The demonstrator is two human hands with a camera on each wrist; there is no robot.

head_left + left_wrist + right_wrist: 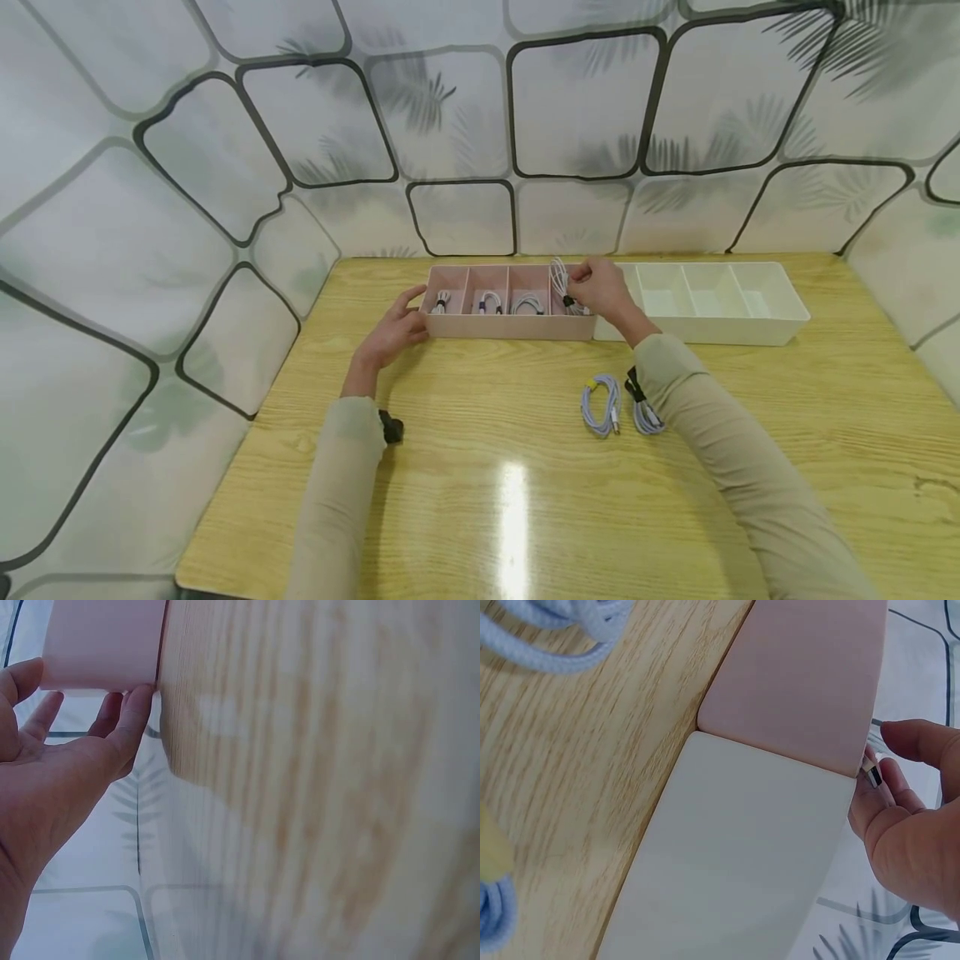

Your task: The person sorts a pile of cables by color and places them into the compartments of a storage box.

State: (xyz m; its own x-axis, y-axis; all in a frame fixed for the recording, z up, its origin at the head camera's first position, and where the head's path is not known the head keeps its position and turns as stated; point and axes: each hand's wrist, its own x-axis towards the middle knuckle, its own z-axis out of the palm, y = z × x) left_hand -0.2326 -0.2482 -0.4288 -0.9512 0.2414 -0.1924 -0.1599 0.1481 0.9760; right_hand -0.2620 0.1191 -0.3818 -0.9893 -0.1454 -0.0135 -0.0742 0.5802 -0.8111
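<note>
My right hand point(602, 290) pinches a looped white cable point(558, 279) with a black tie, over the rightmost compartment of the pink organizer box point(510, 327). The cable's lower part sits within that compartment. In the right wrist view, a metal plug point(872, 773) shows beside the fingers at the box's rim; the rest of the cable is hidden there. My left hand point(395, 329) rests its fingertips against the pink box's left end, fingers extended. Three coiled cables lie in the other pink compartments: one at left point(441, 302), one in the middle point(491, 302) and another point(528, 303).
A white organizer box point(697, 332) with several compartments adjoins the pink one on the right. On the wooden table point(465, 417) lie a bluish coiled cable with a yellow tie point(600, 406) and another with a black tie point(647, 412), beside my right sleeve. A patterned curtain point(465, 117) stands behind.
</note>
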